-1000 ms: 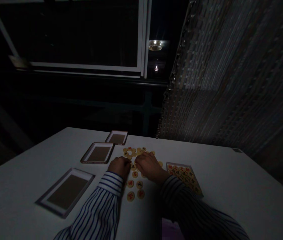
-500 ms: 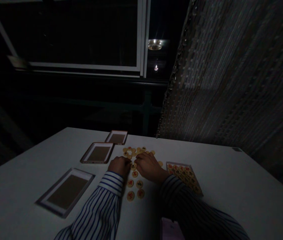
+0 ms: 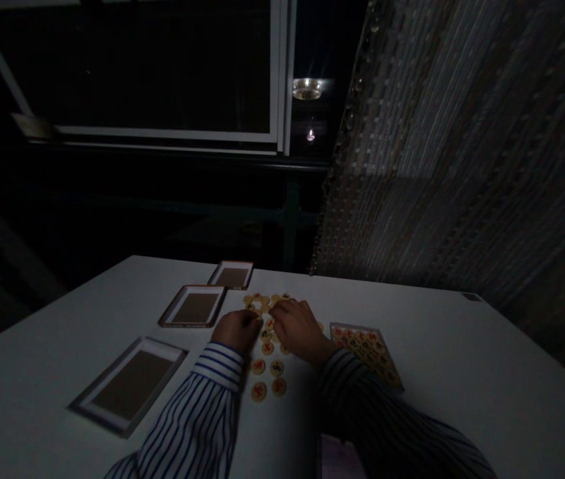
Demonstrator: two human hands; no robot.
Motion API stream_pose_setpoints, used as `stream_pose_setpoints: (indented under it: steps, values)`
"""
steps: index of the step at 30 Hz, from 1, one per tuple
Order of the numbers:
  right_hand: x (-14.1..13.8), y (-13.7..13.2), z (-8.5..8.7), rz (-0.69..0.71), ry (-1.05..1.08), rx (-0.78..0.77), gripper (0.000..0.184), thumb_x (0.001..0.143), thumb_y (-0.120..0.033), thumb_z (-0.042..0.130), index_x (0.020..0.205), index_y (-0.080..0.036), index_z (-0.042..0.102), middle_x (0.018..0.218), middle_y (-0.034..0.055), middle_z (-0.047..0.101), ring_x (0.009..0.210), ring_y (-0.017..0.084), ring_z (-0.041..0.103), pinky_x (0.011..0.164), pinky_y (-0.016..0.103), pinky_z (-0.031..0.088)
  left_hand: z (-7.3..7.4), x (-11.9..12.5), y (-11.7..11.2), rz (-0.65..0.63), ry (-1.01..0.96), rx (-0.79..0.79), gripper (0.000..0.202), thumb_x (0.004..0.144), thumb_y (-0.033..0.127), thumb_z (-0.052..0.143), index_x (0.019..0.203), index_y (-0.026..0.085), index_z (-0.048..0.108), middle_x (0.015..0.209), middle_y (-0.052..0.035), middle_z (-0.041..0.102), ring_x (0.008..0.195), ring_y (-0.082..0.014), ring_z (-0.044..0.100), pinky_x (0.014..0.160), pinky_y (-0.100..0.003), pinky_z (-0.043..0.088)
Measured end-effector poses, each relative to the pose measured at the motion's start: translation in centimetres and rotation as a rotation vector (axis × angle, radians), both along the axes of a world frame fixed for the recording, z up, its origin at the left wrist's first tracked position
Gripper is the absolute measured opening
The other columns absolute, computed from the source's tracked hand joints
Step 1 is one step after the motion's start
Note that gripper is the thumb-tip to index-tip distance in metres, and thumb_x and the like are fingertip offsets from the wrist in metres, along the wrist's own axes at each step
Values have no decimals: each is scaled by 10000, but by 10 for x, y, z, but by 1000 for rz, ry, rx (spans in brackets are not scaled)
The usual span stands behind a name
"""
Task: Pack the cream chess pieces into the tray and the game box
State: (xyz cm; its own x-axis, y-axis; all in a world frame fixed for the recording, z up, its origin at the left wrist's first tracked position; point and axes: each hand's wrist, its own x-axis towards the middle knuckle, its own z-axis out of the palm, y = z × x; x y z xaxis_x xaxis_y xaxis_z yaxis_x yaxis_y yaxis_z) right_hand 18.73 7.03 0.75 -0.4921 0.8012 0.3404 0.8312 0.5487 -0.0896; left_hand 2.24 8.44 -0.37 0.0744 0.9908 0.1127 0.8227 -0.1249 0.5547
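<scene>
Round wooden xiangqi pieces point(image 3: 267, 335) with red or black characters lie in a loose group on the white table point(image 3: 202, 432). My left hand point(image 3: 236, 330) is at the group's left side, fingers curled together and fingertips close to a piece point(image 3: 258, 314). Over the right part of the group arches my right hand point(image 3: 298, 330), its fingers bent down among the pieces. What either hand pinches is hidden. Between the hands a red-marked piece point(image 3: 269, 324) shows. Nearer me, two red-marked pieces point(image 3: 259, 391) point(image 3: 279, 386) lie side by side.
A clear-edged tray point(image 3: 366, 352) filled with pieces lies right of my right forearm. On the left are three shallow framed trays or lids point(image 3: 181, 352) point(image 3: 221, 307) point(image 3: 251, 275). A pink item point(image 3: 339, 459) is at the near edge. A bead curtain point(image 3: 412, 166) hangs behind, right.
My hands have drawn slightly apart, and a red-marked piece between them is now uncovered. More pieces show beside my right hand. The view has shifted a little.
</scene>
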Motion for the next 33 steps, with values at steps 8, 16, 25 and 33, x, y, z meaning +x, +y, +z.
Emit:
stream_pose_setpoints:
  steps: [8,16,25,33]
  values:
    - [2,-1,4,14,137,37,242,841,-189,415,1051,-185,537,1037,52,576,986,169,446,823,309,293,5,-9,3,41,-694,-40,376,594,449,630,777,124,675,825,-88,699,829,-221,617,770,-318,460]
    - [-3,-2,8,92,251,22,264,866,-214,393,1095,-186,521,1046,58,593,992,159,472,825,302,304,3,-9,2,-3,-828,-122,438,586,504,618,811,133,673,812,-61,694,778,-171,613,718,-255,462]
    - [-5,0,6,132,312,23,276,849,-285,452,1097,-184,519,1061,50,600,998,149,487,856,287,313,3,-6,0,-45,-800,-180,455,632,516,574,843,121,653,587,-2,611,525,-105,515,510,-214,377]
    - [-5,-1,8,126,309,2,273,843,-289,456,1083,-179,526,1035,57,603,987,155,497,858,292,320,4,-5,-1,-92,-808,-228,465,630,517,593,858,116,653,567,-2,610,511,-107,526,508,-221,392]
